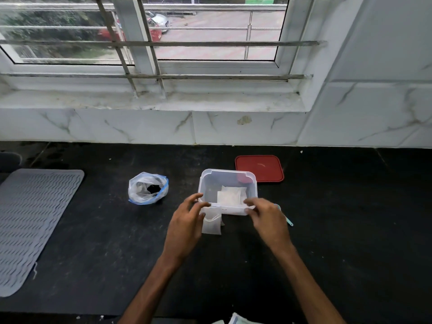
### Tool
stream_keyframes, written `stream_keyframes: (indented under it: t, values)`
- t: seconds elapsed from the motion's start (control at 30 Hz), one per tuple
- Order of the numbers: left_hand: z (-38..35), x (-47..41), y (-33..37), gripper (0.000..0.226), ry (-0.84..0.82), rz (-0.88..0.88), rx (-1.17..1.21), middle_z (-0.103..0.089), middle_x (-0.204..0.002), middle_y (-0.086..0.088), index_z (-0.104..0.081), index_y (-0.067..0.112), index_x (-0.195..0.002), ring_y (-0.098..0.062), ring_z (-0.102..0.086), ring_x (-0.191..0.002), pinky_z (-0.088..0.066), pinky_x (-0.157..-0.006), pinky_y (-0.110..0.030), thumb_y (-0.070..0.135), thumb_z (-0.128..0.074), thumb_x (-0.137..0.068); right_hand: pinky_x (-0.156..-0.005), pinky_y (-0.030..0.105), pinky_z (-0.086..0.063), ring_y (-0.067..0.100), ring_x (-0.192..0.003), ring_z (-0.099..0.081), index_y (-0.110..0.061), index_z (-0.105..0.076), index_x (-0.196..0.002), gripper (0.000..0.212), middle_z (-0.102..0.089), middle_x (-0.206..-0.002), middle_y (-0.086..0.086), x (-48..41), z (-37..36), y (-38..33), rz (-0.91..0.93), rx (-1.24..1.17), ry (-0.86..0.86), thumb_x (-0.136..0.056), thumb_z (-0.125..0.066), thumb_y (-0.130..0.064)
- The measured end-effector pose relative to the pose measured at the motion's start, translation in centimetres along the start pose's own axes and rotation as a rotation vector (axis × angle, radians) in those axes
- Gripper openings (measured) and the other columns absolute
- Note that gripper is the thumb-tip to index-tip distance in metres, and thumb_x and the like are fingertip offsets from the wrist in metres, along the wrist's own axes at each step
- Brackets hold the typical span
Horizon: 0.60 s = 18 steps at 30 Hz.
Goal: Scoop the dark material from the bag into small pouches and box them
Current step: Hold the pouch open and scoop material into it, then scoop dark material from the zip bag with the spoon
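- Clear plastic box (228, 183) at frame centre on the black countertop (350, 230), lid off, with white pouches (231, 195) lying flat inside.
- Red lid (264, 167) flat on the counter just behind and right of the box, partly hidden by its far right corner.
- Left hand (187, 220) at the box's near left corner, fingers spread and curled loosely, touching the rim; grip on anything not clear.
- Small translucent pouch (211, 224) just below the box's near wall, beside the left hand's fingers; whether pinched or merely lying there cannot be told.
- Right hand (268, 218) at the near right corner, fingers loosely bent over the rim, nothing visibly held.
- Teal scoop (288, 221) poking out from behind the right hand, lower right of the box.
- Zip bag (148, 188) with blue seal left of the box, mouth open, dark material (153, 189) visible inside.
- Grey ribbed mat (30, 220) along the left edge of the frame.
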<state>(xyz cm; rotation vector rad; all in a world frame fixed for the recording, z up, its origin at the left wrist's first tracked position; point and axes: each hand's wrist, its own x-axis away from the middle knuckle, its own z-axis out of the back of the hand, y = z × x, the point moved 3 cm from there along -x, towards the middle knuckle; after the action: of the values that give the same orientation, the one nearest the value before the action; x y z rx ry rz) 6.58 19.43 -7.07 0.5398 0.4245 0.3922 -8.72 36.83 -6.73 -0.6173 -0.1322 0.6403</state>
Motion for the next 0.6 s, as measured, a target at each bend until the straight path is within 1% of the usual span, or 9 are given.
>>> stream_keyframes:
  t: [0.03,0.1,0.17,0.23,0.3,0.37,0.43,0.53,0.6]
  values:
    - [-0.1,-0.5,0.5,0.029,0.002,-0.005,0.008,-0.047,-0.143,0.006,-0.063,0.026,-0.118,-0.012,-0.053,-0.123,-0.052,-0.097,-0.033,0.016,-0.065,-0.092,-0.086,0.032,-0.055,0.013,-0.101,-0.065,-0.025,-0.070,-0.113,0.026,-0.071,-0.110,-0.005,-0.3,0.4,1.5,-0.068,0.006,0.049,-0.088,-0.072,-0.020]
    - [-0.9,-1.4,2.1,0.027,-0.013,-0.038,0.007,-0.050,-0.140,0.007,-0.062,0.026,-0.120,-0.012,-0.055,-0.121,-0.052,-0.098,-0.034,0.020,-0.063,-0.094,-0.084,0.034,-0.054,0.016,-0.103,-0.063,-0.021,-0.069,-0.114,0.026,-0.069,-0.110,-0.003,-0.9,0.8,4.7,-0.220,0.074,0.079,-0.088,-0.072,-0.023]
    - [-2.0,-2.2,3.9,0.026,-0.044,-0.080,-0.002,-0.053,-0.137,0.006,-0.063,0.025,-0.120,-0.013,-0.058,-0.116,-0.052,-0.096,-0.033,0.021,-0.063,-0.094,-0.084,0.036,-0.052,0.020,-0.108,-0.058,-0.018,-0.066,-0.118,0.031,-0.066,-0.115,0.001,-1.2,0.6,7.5,-0.352,0.182,0.026,-0.090,-0.070,-0.030]
    - [-3.3,-2.7,5.4,0.026,-0.074,-0.110,-0.033,-0.056,-0.135,0.004,-0.064,0.023,-0.119,-0.016,-0.061,-0.110,-0.054,-0.092,-0.033,0.021,-0.064,-0.093,-0.084,0.035,-0.051,0.021,-0.112,-0.053,-0.017,-0.061,-0.122,0.038,-0.060,-0.121,0.003,-1.2,-0.2,9.5,-0.427,0.310,-0.074,-0.092,-0.065,-0.039]
    - [-4.6,-3.0,6.2,0.026,-0.104,-0.102,-0.050,-0.058,-0.133,0.004,-0.064,0.022,-0.117,-0.018,-0.063,-0.107,-0.056,-0.089,-0.035,0.021,-0.066,-0.091,-0.087,0.035,-0.052,0.020,-0.114,-0.051,-0.017,-0.058,-0.124,0.040,-0.055,-0.124,0.003,-1.1,-1.0,10.6,-0.438,0.407,-0.142,-0.093,-0.062,-0.042]
    - [-5.4,-2.9,6.6,0.027,-0.134,-0.070,-0.063,-0.057,-0.133,0.005,-0.063,0.023,-0.118,-0.017,-0.064,-0.107,-0.056,-0.092,-0.037,0.022,-0.066,-0.091,-0.086,0.035,-0.053,0.019,-0.111,-0.053,-0.019,-0.060,-0.122,0.034,-0.055,-0.122,0.002,-1.3,-1.5,11.3,-0.402,0.454,-0.135,-0.094,-0.062,-0.038]
    - [-5.8,-2.6,6.6,0.026,-0.136,-0.064,-0.070,-0.058,-0.131,0.007,-0.063,0.022,-0.117,-0.015,-0.064,-0.105,-0.056,-0.089,-0.037,0.022,-0.065,-0.091,-0.084,0.035,-0.053,0.018,-0.104,-0.057,-0.020,-0.063,-0.115,0.026,-0.059,-0.114,0.001,-1.6,-1.1,11.3,-0.377,0.444,-0.114,-0.094,-0.064,-0.034]
    - [-5.3,-2.3,6.6,0.023,-0.119,-0.020,-0.064,-0.060,-0.125,0.009,-0.063,0.022,-0.115,-0.012,-0.064,-0.102,-0.058,-0.083,-0.034,0.023,-0.064,-0.092,-0.077,0.039,-0.057,0.017,-0.087,-0.065,-0.021,-0.062,-0.104,0.017,-0.067,-0.095,0.000,-2.1,0.6,10.7,-0.377,0.304,-0.054,-0.092,-0.065,-0.033]
    - [-4.2,-2.3,6.4,0.023,-0.115,0.062,-0.035,-0.061,-0.123,0.011,-0.060,0.026,-0.117,-0.009,-0.065,-0.100,-0.059,-0.080,-0.031,0.032,-0.062,-0.095,-0.072,0.040,-0.058,0.017,-0.080,-0.068,-0.022,-0.062,-0.100,0.015,-0.070,-0.088,-0.001,-2.5,2.1,9.6,-0.346,0.168,0.029,-0.092,-0.065,-0.035]
